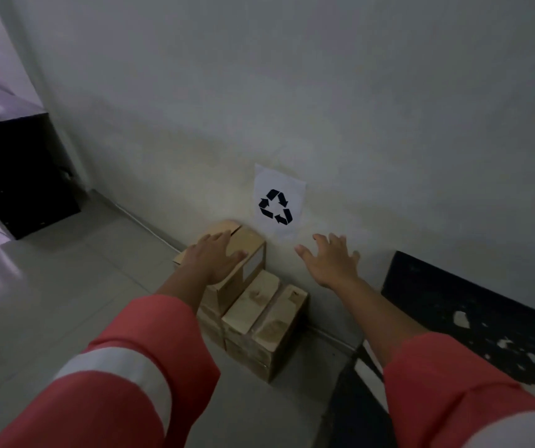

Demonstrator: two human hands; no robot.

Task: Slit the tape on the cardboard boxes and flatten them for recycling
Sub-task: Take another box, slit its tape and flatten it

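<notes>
Several brown cardboard boxes are stacked on the floor against the wall. The top box (246, 253) has a white label on its side, and its flaps meet in a seam on top. My left hand (216, 257) lies flat on that top box with fingers spread. Lower boxes (259, 315) stand in front and to the right of it. My right hand (330, 260) hovers open in the air to the right of the stack, near the wall, touching nothing. Both arms wear red sleeves with pale reflective bands. No cutting tool is visible.
A white paper with a black recycling symbol (277, 205) is stuck to the wall just above the stack. A black cabinet (17, 176) stands at the left. A dark, chipped panel (473, 321) leans at the right. Pale tiled floor (81, 279) lies at the left.
</notes>
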